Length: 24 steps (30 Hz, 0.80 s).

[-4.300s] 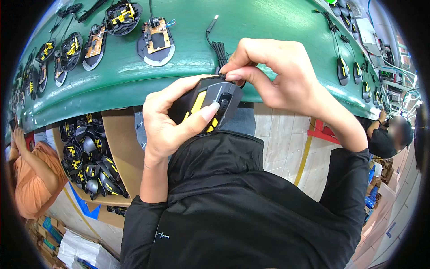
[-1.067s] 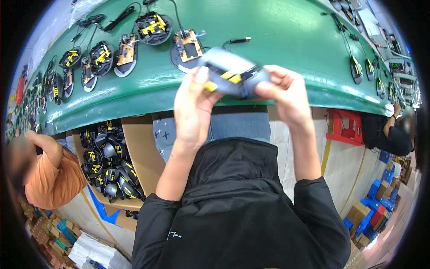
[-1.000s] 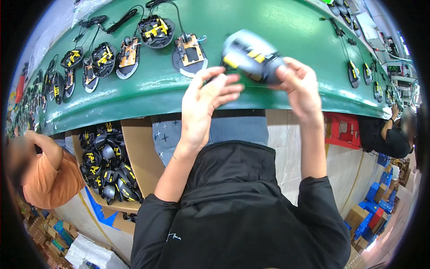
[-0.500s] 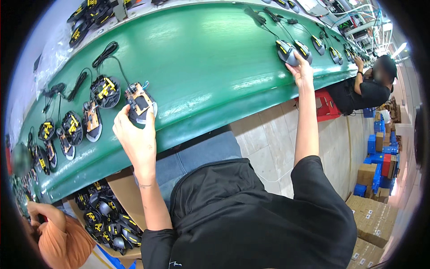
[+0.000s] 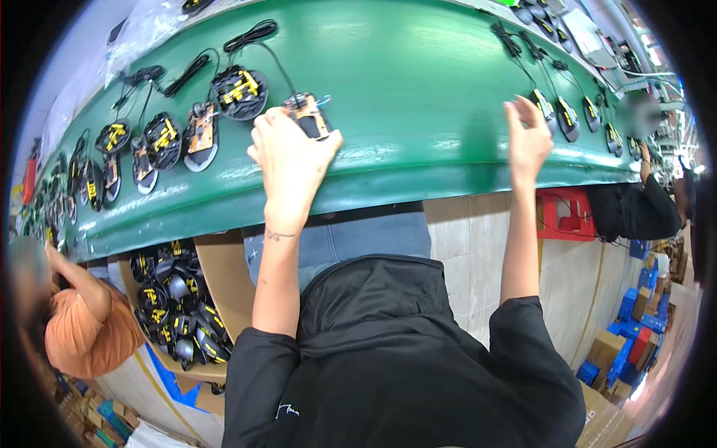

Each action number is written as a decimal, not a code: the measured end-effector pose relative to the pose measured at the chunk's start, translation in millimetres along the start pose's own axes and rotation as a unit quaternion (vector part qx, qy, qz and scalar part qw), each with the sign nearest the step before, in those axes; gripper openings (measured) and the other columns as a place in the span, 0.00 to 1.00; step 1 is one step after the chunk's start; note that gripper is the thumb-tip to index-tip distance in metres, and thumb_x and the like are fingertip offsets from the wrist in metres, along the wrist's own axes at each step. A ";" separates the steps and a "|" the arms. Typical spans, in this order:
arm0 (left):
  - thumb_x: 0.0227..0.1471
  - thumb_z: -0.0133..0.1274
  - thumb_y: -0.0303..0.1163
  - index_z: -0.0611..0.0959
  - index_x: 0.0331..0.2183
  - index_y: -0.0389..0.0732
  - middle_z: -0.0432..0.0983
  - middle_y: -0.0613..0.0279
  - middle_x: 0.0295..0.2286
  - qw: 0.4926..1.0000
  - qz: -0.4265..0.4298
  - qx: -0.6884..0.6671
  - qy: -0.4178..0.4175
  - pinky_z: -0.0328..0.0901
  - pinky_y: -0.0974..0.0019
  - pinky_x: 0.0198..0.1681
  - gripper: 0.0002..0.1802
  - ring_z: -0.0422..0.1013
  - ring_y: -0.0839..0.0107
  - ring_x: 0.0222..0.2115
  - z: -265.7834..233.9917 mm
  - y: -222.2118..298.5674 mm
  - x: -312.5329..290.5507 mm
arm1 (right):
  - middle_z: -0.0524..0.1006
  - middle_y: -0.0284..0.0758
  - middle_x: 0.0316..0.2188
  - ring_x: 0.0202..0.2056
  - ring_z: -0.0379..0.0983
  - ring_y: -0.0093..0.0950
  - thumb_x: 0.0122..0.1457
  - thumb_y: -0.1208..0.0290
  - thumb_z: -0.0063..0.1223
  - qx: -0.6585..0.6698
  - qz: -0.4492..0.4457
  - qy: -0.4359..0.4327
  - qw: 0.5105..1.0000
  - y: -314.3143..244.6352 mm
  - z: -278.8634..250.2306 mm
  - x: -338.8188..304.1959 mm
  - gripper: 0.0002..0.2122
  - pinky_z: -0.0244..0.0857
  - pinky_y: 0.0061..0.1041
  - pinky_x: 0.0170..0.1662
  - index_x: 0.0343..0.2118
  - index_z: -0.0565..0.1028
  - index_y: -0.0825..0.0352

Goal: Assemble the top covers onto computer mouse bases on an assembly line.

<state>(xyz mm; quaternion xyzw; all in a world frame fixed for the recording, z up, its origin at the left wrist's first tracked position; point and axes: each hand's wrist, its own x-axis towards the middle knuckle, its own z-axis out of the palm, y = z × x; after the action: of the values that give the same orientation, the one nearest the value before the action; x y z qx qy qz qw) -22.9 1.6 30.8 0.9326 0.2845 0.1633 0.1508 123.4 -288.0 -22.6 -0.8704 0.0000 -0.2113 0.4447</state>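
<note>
Spread wide, the thumb and fingers of the left hand (image 5: 293, 163) straddle the lower part of an opened mouse base (image 5: 305, 112); the hand covers its near end, so whether the digits press on both sides cannot be told. The orange-brown circuit board (image 5: 313, 122) shows above the knuckles, face up, with a thin blue wire at its upper right corner. The base lies on the green table (image 5: 418, 89), left of the middle of the view, and a black cable runs from its far end to a coiled bundle (image 5: 252, 33).

Parted thumb and fingers mark the right hand (image 5: 531, 145), raised over the near side of the table and grasping nothing. Just beside its fingers, partly covered by them, lies an assembled mouse (image 5: 544, 103); whether skin touches it cannot be made out. To the right of this lies a second dark mouse (image 5: 569, 121) with yellow accents.

Left of the opened base stand, in order, a black upper shell (image 5: 240, 91) with yellow parts, inner side up, and another board-bearing base (image 5: 202, 134). Below the table edge, on the left, a cardboard carton (image 5: 222, 272) holds a heap of black and yellow shells (image 5: 179, 295).
</note>
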 end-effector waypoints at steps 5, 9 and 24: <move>0.33 0.65 0.42 0.69 0.43 0.31 0.67 0.47 0.41 0.997 0.042 -0.009 0.062 0.57 0.48 0.50 0.38 0.64 0.53 0.46 5.8 1.2 -15.4 | 0.82 0.39 0.30 0.29 0.78 0.23 0.54 0.59 0.62 0.223 0.040 -0.368 0.902 -114.6 58.9 -60.3 0.20 0.72 0.22 0.34 0.43 0.78 0.70; 0.35 0.66 0.38 0.67 0.43 0.31 0.68 0.46 0.41 0.983 0.049 -0.177 0.029 0.63 0.53 0.47 0.36 0.69 0.51 0.41 -5.7 -1.8 -16.9 | 0.82 0.41 0.28 0.27 0.79 0.22 0.55 0.61 0.61 0.319 0.096 -0.451 0.828 -145.0 97.3 -74.9 0.18 0.73 0.21 0.33 0.42 0.78 0.71; 0.56 0.49 0.31 0.72 0.49 0.33 0.75 0.52 0.42 0.573 -0.126 -0.782 -0.211 0.74 0.59 0.44 0.20 0.75 0.65 0.41 -12.8 -4.7 -17.8 | 0.81 0.40 0.29 0.31 0.78 0.21 0.51 0.77 0.63 0.424 0.167 -0.368 0.810 -148.6 64.8 -85.5 0.11 0.72 0.18 0.34 0.36 0.78 0.75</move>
<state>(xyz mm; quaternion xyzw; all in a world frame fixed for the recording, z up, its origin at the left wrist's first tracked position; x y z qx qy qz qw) -44.2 -2.6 36.7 0.4151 0.1215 0.1004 0.8960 41.5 -132.0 27.6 -0.5942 -0.1078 0.2235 0.7650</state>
